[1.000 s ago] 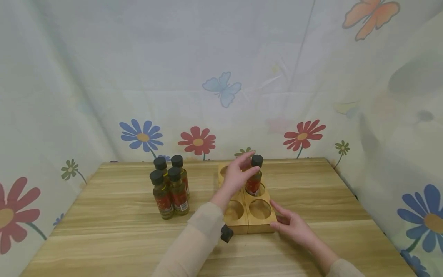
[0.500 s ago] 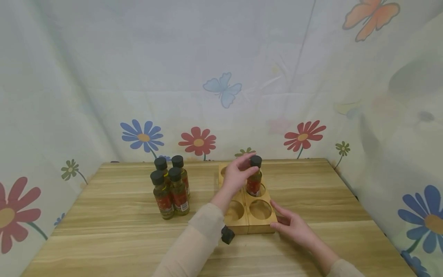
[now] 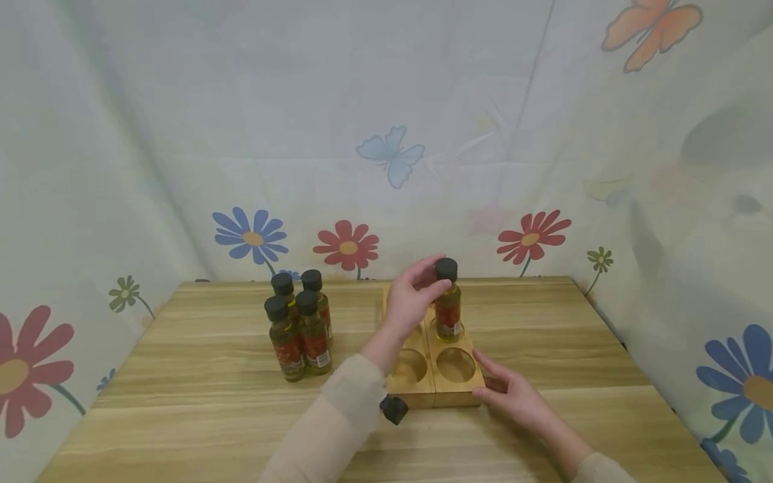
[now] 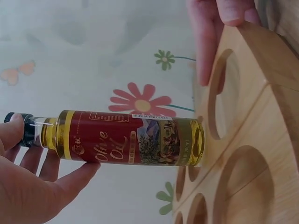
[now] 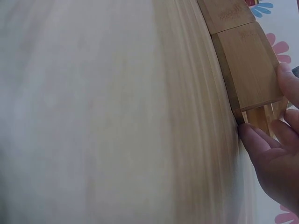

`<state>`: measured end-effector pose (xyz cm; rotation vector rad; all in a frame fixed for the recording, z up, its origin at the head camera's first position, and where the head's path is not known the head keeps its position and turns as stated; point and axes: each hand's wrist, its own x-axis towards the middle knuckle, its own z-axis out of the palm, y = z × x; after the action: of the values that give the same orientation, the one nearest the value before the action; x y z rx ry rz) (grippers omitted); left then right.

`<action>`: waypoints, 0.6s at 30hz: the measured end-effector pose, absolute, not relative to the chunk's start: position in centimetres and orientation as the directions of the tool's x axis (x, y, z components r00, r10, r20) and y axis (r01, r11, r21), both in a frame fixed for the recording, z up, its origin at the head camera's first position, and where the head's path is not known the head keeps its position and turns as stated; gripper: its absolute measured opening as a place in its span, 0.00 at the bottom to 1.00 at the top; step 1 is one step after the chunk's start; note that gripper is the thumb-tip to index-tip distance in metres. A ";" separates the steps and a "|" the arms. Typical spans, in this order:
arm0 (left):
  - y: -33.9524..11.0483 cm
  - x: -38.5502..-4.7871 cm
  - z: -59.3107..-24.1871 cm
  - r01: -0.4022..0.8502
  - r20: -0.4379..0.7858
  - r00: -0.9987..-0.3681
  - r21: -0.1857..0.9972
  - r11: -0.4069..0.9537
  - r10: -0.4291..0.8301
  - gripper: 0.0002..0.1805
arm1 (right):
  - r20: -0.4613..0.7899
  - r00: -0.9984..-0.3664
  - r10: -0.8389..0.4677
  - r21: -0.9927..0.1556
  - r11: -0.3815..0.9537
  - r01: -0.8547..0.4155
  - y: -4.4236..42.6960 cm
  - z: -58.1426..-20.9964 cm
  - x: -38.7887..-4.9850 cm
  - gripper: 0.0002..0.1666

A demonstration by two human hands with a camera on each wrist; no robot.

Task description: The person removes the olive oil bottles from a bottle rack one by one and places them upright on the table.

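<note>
My left hand (image 3: 407,298) pinches an olive oil bottle (image 3: 448,315) by its black cap and neck. The bottle stands nearly upright over a far right hole of the wooden bottle holder (image 3: 417,400). In the left wrist view, the whole red label (image 4: 112,142) shows, and the base sits right at the holder's top face. My right hand (image 3: 513,399) grips the holder's near right corner. The right wrist view has the thumb and fingers on either side of the holder's end (image 5: 252,65). My left hand and forearm hide part of the holder's left row.
Several more capped oil bottles (image 3: 298,335) stand in a tight group on the wood-grain table (image 3: 199,402), left of the holder. A small black block (image 3: 394,408) shows beside my left cuff. A flower-printed curtain (image 3: 290,168) borders the table's back and sides.
My left hand has lifted the bottle slightly, so more of its lower part shows above the hole. My right hand has kept its place on the holder.
</note>
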<state>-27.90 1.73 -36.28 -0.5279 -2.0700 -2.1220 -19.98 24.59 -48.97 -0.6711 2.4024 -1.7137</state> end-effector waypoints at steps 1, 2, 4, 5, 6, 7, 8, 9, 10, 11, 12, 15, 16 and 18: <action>1.6 -27.8 -36.0 0.339 0.344 -0.927 0.939 -0.053 0.148 0.25 | 0.159 -0.895 -0.416 -0.921 0.263 -0.286 24.6 -49.0 -20.0 0.44; 1.5 -27.6 -35.8 0.349 0.353 -0.924 0.936 -0.054 0.146 0.25 | 0.158 -0.895 -0.416 -0.923 0.260 -0.284 24.6 -49.0 -20.0 0.44; 1.2 -27.3 -35.3 0.360 0.365 -0.920 0.931 -0.058 0.142 0.25 | 0.158 -0.895 -0.417 -0.925 0.254 -0.282 24.6 -49.1 -20.1 0.44; 1.0 -27.1 -35.1 0.366 0.370 -0.918 0.929 -0.057 0.140 0.25 | 0.158 -0.896 -0.416 -0.926 0.253 -0.280 24.6 -49.1 -20.1 0.44; 0.9 -27.0 -34.9 0.371 0.376 -0.916 0.927 -0.058 0.138 0.25 | 0.157 -0.897 -0.414 -0.925 0.255 -0.280 24.6 -49.1 -20.0 0.45; 0.7 -26.9 -34.7 0.378 0.383 -0.914 0.924 -0.059 0.136 0.25 | 0.157 -0.897 -0.414 -0.925 0.255 -0.280 24.5 -49.1 -20.0 0.45; 0.5 -26.8 -34.6 0.384 0.389 -0.911 0.921 -0.062 0.137 0.25 | 0.157 -0.897 -0.412 -0.927 0.251 -0.278 24.5 -49.1 -20.0 0.45; 0.4 -26.7 -34.5 0.388 0.394 -0.909 0.919 -0.066 0.135 0.25 | 0.161 -0.896 -0.413 -0.927 0.249 -0.281 24.5 -49.1 -20.0 0.45; 0.2 -26.6 -34.4 0.394 0.400 -0.907 0.917 -0.069 0.134 0.25 | 0.161 -0.897 -0.412 -0.928 0.247 -0.280 24.5 -49.1 -20.0 0.45; 0.1 -26.6 -34.3 0.398 0.404 -0.905 0.915 -0.072 0.132 0.25 | 0.161 -0.898 -0.409 -0.927 0.249 -0.280 24.5 -49.1 -20.0 0.45; -0.1 -26.5 -34.2 0.397 0.404 -0.906 0.915 -0.074 0.131 0.25 | 0.162 -0.899 -0.408 -0.926 0.251 -0.281 24.5 -49.1 -20.0 0.45; -0.6 -26.3 -34.0 0.382 0.389 -0.913 0.921 -0.076 0.125 0.25 | 0.164 -0.900 -0.403 -0.923 0.258 -0.284 24.6 -49.2 -20.0 0.45; -0.8 -26.2 -33.9 0.380 0.387 -0.914 0.922 -0.076 0.121 0.25 | 0.161 -0.902 -0.401 -0.923 0.264 -0.281 24.6 -49.2 -20.0 0.45; -1.1 -25.9 -33.8 0.374 0.381 -0.918 0.924 -0.077 0.113 0.25 | 0.162 -0.901 -0.402 -0.920 0.269 -0.285 24.6 -49.2 -20.0 0.45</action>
<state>-25.92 -1.13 -33.77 -0.5371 -1.9993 -2.1120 -20.01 24.56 -49.18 -0.6575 2.4179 -1.7174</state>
